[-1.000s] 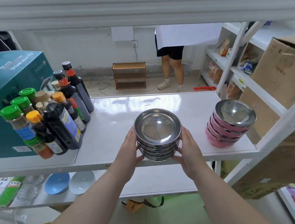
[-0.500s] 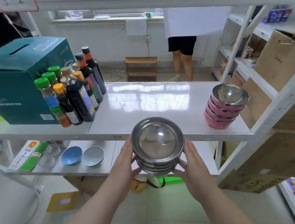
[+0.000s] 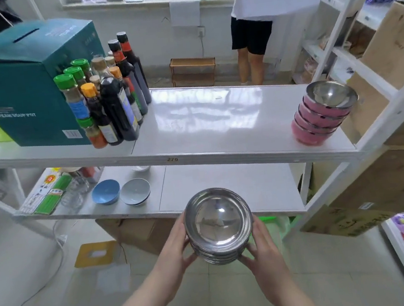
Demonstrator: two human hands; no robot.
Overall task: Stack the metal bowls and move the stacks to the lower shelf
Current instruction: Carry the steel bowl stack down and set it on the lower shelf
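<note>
I hold a stack of several plain steel bowls [image 3: 218, 225] in the air, just in front of the lower shelf's [image 3: 228, 187] front edge and off both shelves. My left hand [image 3: 175, 247] grips the stack's left side and my right hand [image 3: 260, 246] its right side. A second stack, pink-sided metal bowls [image 3: 323, 112], stands at the right end of the upper shelf [image 3: 205, 124].
Sauce bottles [image 3: 110, 100] and a teal box [image 3: 22, 83] fill the upper shelf's left. A blue bowl [image 3: 106, 191], a grey bowl [image 3: 135, 191] and packets [image 3: 48, 194] lie on the lower shelf's left. Cardboard boxes [image 3: 391, 48] at right. A person [image 3: 252, 34] stands behind.
Both hands lifted the steel stack off the upper shelf, drew it toward me and lowered it to the level of the lower shelf. The view pulled back and tilted down.
</note>
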